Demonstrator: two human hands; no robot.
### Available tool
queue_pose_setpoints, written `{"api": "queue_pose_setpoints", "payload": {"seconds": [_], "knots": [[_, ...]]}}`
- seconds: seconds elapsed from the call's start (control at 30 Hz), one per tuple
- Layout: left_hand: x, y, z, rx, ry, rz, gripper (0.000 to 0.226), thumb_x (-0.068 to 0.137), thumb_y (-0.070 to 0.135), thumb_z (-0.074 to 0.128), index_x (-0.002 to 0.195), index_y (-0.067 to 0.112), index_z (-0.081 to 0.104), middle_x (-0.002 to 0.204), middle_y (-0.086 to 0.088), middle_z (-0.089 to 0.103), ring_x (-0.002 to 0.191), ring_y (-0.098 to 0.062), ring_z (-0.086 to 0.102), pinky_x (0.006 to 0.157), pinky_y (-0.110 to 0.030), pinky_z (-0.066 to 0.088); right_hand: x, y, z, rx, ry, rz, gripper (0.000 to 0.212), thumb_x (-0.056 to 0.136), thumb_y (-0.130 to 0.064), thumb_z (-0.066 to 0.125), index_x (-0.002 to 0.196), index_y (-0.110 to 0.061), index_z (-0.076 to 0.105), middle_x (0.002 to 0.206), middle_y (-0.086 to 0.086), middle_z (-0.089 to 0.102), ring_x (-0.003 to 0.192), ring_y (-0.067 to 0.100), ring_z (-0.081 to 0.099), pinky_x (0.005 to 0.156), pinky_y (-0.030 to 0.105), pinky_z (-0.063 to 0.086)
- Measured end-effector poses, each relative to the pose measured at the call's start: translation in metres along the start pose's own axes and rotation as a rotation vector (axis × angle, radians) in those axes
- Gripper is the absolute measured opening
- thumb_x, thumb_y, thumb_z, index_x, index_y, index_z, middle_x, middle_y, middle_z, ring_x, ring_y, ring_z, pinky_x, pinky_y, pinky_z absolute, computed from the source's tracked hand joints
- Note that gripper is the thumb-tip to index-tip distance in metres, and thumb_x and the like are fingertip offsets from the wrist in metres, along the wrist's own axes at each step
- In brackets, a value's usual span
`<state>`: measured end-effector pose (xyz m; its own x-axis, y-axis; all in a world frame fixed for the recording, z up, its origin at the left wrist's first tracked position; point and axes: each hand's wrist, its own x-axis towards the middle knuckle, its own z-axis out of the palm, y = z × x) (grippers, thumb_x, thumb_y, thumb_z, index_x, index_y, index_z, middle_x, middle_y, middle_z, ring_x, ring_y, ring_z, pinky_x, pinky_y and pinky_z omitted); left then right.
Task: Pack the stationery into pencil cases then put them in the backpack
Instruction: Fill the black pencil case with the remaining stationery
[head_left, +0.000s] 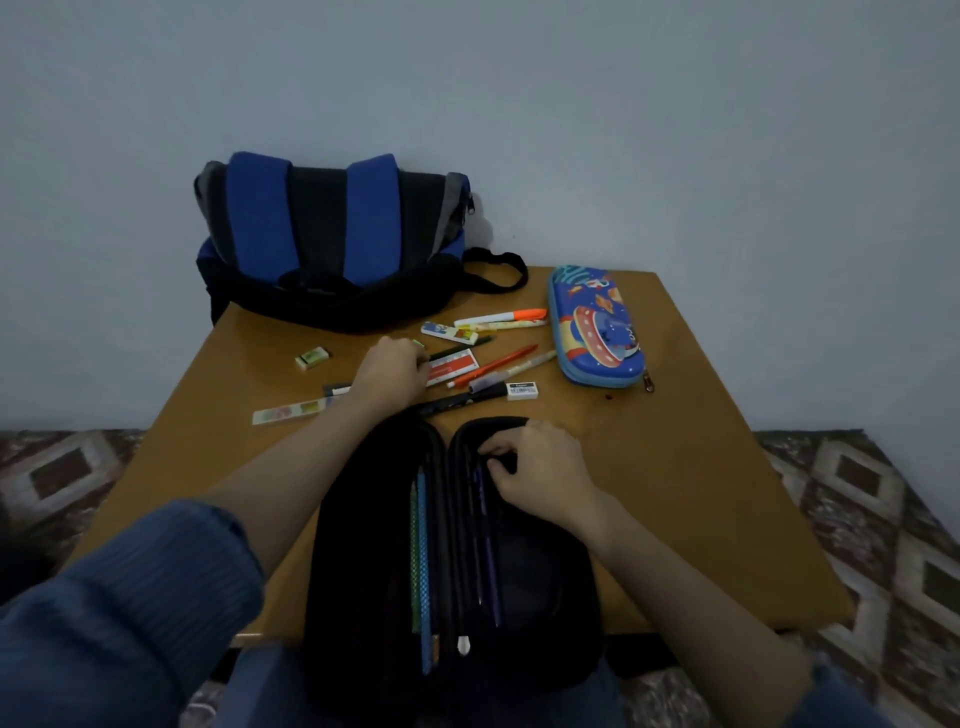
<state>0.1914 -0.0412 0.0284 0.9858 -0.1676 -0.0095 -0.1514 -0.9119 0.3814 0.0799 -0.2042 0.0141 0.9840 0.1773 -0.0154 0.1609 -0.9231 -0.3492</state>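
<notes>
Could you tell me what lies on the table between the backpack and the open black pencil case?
In the head view, loose stationery lies between backpack and black pencil case; the left hand reaches into it.

Left hand (393, 370) hides what its fingertips touch.

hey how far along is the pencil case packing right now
Early on. Done: the black pencil case lies open with a few pens and pencils already in it. In hand: the left hand reaches into the loose stationery by the red ruler, while the right hand rests in the open case. Left: erasers, pens and highlighters still lie on the table, the blue pencil case is zipped, and the backpack holds neither case.
</notes>
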Motion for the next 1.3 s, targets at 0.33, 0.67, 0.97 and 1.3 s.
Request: {"api": "queue_pose_setpoints", "payload": {"seconds": [0.33, 0.67, 0.97, 1.3], "knots": [[0.036, 0.021, 0.017, 0.23, -0.025, -0.017, 0.028, 0.093, 0.016, 0.05, 0.12, 0.01, 0.058, 0.112, -0.012, 0.056, 0.097, -0.023, 0.056, 0.073, -0.03, 0.046, 0.002, 0.005, 0.002, 0.028, 0.003, 0.001, 0.03, 0.09, -0.03, 0.05, 0.118, -0.03, 0.063, 0.11, -0.01, 0.067, 0.108, 0.011, 0.051, 0.079, 0.024, 0.042], [0.041, 0.014, 0.022, 0.3, -0.015, 0.051, 0.026, 0.09, 0.014, 0.054, 0.115, 0.011, 0.061, 0.11, -0.01, 0.06, 0.095, -0.021, 0.059, 0.077, -0.03, 0.052, 0.004, 0.005, 0.004, 0.041, 0.016, -0.003, 0.03, 0.091, -0.03, 0.05, 0.118, -0.029, 0.062, 0.11, -0.01, 0.067, 0.107, 0.009, 0.051, 0.073, 0.021, 0.037], [0.008, 0.005, -0.01, 0.108, 0.172, 0.14, 0.031, 0.092, 0.013, 0.052, 0.122, 0.009, 0.058, 0.116, -0.012, 0.055, 0.109, -0.028, 0.051, 0.085, -0.037, 0.046, -0.003, 0.001, 0.004, 0.01, 0.024, 0.017, 0.033, 0.091, -0.028, 0.05, 0.122, -0.027, 0.06, 0.115, -0.009, 0.065, 0.112, 0.013, 0.05, 0.081, 0.027, 0.044], [-0.088, -0.02, -0.046, -0.516, 0.309, -0.177, 0.021, 0.081, 0.008, 0.067, 0.098, 0.005, 0.056, 0.091, -0.007, 0.06, 0.086, -0.022, 0.061, 0.076, -0.033, 0.053, -0.007, -0.011, 0.002, -0.056, 0.015, 0.052, 0.034, 0.089, -0.028, 0.05, 0.122, -0.028, 0.06, 0.116, -0.009, 0.064, 0.115, 0.013, 0.051, 0.084, 0.028, 0.047]]}}
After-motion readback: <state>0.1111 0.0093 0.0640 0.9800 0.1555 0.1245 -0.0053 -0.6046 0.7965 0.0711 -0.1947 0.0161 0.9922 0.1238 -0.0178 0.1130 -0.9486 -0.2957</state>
